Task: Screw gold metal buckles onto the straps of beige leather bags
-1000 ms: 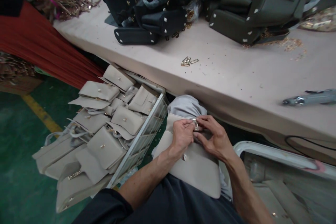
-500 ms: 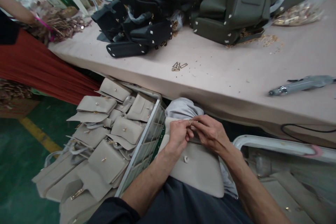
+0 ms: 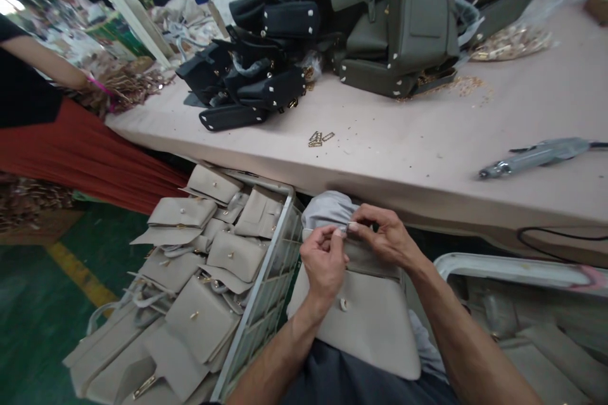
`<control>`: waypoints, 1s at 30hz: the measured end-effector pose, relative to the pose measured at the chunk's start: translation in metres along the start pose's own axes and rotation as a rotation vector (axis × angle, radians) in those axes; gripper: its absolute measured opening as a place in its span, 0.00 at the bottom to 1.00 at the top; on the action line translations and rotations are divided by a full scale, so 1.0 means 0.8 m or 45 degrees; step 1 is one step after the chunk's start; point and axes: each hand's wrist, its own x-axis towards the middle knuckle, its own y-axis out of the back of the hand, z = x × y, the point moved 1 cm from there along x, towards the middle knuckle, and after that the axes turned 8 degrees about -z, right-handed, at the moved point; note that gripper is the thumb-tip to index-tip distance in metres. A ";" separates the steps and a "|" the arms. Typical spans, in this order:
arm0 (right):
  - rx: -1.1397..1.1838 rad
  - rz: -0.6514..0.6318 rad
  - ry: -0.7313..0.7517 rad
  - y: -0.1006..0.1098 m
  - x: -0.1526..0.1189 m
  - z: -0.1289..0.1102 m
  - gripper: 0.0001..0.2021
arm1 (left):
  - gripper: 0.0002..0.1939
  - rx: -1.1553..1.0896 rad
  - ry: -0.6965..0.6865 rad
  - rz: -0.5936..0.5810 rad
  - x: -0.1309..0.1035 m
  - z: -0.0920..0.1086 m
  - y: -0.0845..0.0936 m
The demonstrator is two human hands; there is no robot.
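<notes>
A light grey bag (image 3: 368, 323) with a small metal clasp (image 3: 342, 304) on its flap lies across my lap. Over its upper end, my left hand (image 3: 325, 259) is closed, thumb and fingers pinched on something too small to make out. Close beside it, my right hand (image 3: 382, 234) pinches a small metal piece (image 3: 349, 226) between thumb and finger. The fingertips of both hands nearly meet. On the table edge beyond lie several small metal frames (image 3: 317, 139).
A crate (image 3: 266, 266) heaped with light grey bags stands at my left, another bin (image 3: 513, 266) at my right. The table (image 3: 380, 152) holds black bags (image 3: 251, 88), dark green bags (image 3: 403, 31) and an electric screwdriver (image 3: 536, 157). A person in a red skirt (image 3: 90, 145) stands at left.
The view has tilted up, showing more of the room. My left hand has turned with its thumb upward, and my right hand's fingers have drawn slightly apart from it.
</notes>
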 end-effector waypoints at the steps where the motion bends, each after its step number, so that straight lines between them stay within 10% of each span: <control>1: 0.039 -0.005 -0.037 0.001 0.001 0.001 0.08 | 0.16 0.022 -0.041 -0.049 0.000 -0.001 0.001; 11: 0.266 0.015 -0.200 0.000 -0.002 0.017 0.12 | 0.20 -0.093 -0.039 -0.406 0.021 -0.024 -0.007; 24: 0.239 0.240 -0.359 -0.013 0.001 0.026 0.08 | 0.12 -0.146 -0.001 -0.260 0.026 -0.025 -0.024; 30: 0.333 0.296 -0.426 -0.016 0.007 0.032 0.23 | 0.12 -0.099 0.013 -0.214 0.030 -0.025 -0.028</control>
